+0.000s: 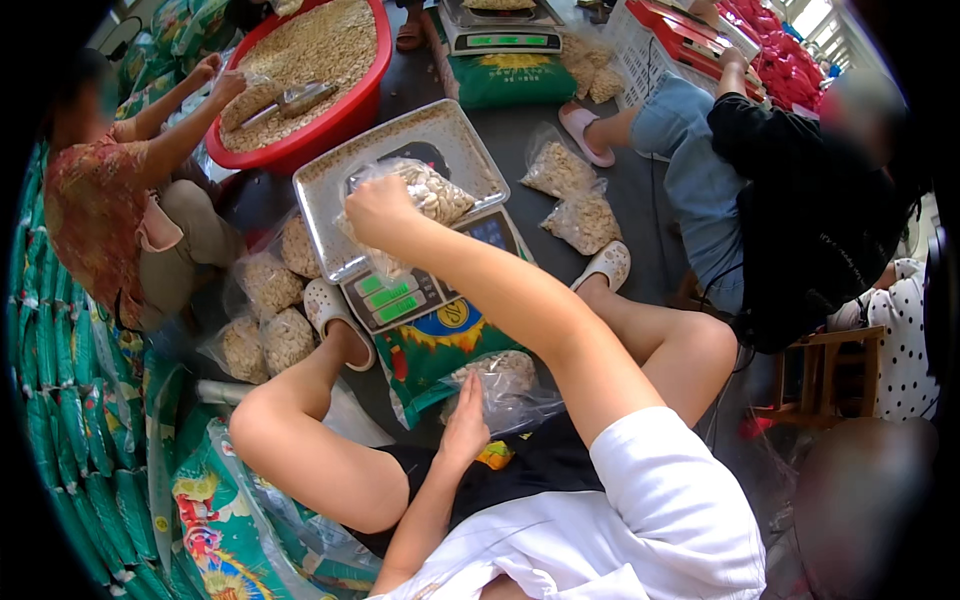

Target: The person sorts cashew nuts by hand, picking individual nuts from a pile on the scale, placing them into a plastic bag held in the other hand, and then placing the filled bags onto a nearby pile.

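My right hand (382, 206) reaches over the steel pan (466, 129) of a digital scale, its fingers closed on a clear plastic bag of pale seeds or beans (441, 193). That bag lies on the pan; the hand hides part of it. Green digits glow on the scale's display panel (394, 298). Between my thighs sits a second clear bag of the same contents (504, 379). My left hand (466, 424) lies along this bag's left side, fingers straight and not curled round it. Beneath the scale is a green printed sack (420, 360).
Several filled bags (271, 285) lie left of the scale, and two filled bags (581, 217) right. A red tub (360, 112) of the pale pieces holds a metal scoop (304, 97). Co-workers sit left (105, 217) and right (810, 202). Green packets (67, 420) are stacked at left.
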`<state>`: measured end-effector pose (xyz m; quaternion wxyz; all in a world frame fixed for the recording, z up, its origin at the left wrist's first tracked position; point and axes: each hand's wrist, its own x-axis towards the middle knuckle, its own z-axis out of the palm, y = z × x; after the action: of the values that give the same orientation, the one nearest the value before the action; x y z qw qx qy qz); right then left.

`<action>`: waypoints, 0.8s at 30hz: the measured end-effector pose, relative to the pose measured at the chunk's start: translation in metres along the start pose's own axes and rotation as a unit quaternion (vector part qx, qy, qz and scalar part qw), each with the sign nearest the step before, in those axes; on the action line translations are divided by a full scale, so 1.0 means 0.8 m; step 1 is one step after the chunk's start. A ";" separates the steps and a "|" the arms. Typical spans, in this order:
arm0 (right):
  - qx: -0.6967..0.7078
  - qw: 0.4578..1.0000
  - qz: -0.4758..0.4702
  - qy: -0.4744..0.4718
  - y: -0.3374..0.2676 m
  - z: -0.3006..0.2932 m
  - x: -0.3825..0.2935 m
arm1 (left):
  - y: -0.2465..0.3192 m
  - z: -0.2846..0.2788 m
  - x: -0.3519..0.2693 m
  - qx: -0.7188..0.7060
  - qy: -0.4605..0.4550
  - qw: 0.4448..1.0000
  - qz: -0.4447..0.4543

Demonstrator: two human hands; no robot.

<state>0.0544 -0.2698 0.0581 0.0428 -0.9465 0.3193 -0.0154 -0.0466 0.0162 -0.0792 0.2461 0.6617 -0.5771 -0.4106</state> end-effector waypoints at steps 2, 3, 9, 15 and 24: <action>0.156 0.986 0.035 0.049 0.018 -0.015 0.009 | 0.005 -0.011 -0.006 -0.032 -0.006 0.999 -0.027; 0.252 0.962 0.074 0.074 0.038 -0.030 0.005 | 0.009 -0.018 -0.008 -0.034 -0.004 0.999 -0.029; 0.636 0.698 0.138 0.298 0.146 -0.096 -0.051 | 0.005 -0.022 -0.011 -0.056 -0.011 0.998 -0.036; 0.686 0.601 0.133 0.388 0.234 -0.113 -0.072 | 0.014 -0.027 0.001 -0.072 -0.008 0.997 -0.036; 0.614 0.687 0.294 0.252 0.370 0.085 -0.087 | 0.022 -0.054 0.000 0.043 -0.027 0.995 -0.087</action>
<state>-0.1759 -0.4576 -0.0363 0.5350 -0.5264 0.4991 -0.4331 -0.0206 0.0063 -0.0415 0.1653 0.7081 -0.5411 -0.4224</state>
